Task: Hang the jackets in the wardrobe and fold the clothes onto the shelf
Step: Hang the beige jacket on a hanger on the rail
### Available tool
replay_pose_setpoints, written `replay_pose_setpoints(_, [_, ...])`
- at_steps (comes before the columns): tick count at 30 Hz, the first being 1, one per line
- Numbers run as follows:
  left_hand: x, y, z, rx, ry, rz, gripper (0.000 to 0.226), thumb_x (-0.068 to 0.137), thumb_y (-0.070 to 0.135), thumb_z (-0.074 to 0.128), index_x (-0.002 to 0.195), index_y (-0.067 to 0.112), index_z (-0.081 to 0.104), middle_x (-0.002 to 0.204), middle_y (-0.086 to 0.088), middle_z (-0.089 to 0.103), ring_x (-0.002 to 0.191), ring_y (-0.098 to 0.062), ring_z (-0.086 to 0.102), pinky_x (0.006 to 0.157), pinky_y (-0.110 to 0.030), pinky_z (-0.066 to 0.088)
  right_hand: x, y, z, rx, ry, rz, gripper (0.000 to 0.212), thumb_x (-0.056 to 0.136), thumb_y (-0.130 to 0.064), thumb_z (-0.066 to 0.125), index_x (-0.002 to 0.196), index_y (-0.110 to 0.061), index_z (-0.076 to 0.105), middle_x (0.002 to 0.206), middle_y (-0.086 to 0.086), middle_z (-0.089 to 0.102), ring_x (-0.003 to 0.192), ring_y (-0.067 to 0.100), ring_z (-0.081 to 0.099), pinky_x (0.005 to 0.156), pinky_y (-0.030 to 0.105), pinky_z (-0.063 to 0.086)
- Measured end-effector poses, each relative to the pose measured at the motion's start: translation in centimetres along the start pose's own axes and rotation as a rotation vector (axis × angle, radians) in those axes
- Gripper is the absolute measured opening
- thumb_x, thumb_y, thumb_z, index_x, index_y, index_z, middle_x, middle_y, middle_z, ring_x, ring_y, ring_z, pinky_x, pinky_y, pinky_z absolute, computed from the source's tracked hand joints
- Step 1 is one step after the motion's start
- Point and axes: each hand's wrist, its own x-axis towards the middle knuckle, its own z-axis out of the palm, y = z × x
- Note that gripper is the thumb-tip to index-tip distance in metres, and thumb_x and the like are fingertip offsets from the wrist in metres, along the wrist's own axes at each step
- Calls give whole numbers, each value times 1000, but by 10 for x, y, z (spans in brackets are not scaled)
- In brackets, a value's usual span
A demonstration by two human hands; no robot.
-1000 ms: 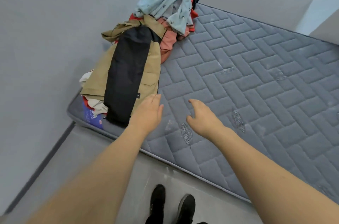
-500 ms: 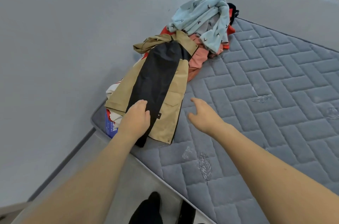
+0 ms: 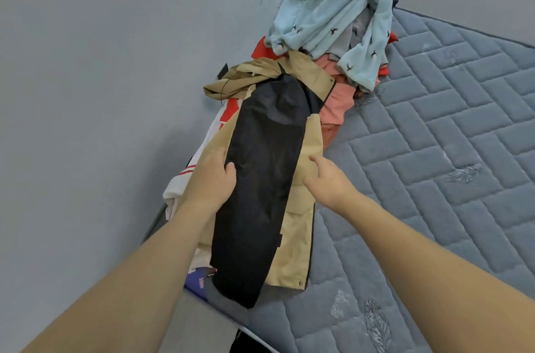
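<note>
A tan jacket [image 3: 301,225] with a black lining panel lies on top of a clothes pile along the left edge of the grey quilted mattress [image 3: 434,179]. My left hand [image 3: 212,179] rests on the jacket's left tan side, thumb touching the black panel. My right hand [image 3: 325,176] touches the right tan side with relaxed fingers. Behind the jacket lie a salmon garment [image 3: 335,106], a red one, and a light blue fleece [image 3: 333,14] with small dark marks. White and red clothes [image 3: 179,187] show under the jacket's left side.
A grey wall [image 3: 101,92] runs close along the left of the pile. A blue printed item [image 3: 199,283] peeks out at the mattress corner. The mattress surface stretches to the right. My dark shoe [image 3: 246,345] shows on the floor below.
Both hands have moved forward onto the jacket; one second ago they hovered over the mattress near its lower end. The camera has come closer to the pile.
</note>
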Motion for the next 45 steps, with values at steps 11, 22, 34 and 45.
replay_pose_setpoints(11, [179,27,72,-361,-202,-402,84,89,41,65,154,27,13,155,-4,31,136,-34,41,108,-52,43,150,9,17,291,93,247,61,96,-22,51,152,-22,26,157,2,30,140,26,36,107,40,37])
replay_pose_setpoints(22, [107,22,112,-121,-715,218,32,99,20,45,124,18,65,123,-1,66,113,-19,61,84,-15,42,230,1,-9,576,189,340,102,77,-53,75,153,-19,15,148,4,38,125,26,46,95,36,42])
replay_pose_setpoints(34, [200,29,49,-70,-466,61,18,95,28,51,111,27,59,105,6,63,92,-8,59,72,-27,48,211,34,44,-314,150,85,22,74,-39,45,91,-30,53,83,-5,60,81,27,60,70,38,53])
replay_pose_setpoints(45, [209,78,109,-337,-609,-256,123,49,96,54,152,35,25,161,2,12,144,-32,25,111,-53,31,175,52,12,369,-733,321,45,96,-3,45,136,-21,56,131,5,63,123,24,58,109,38,42])
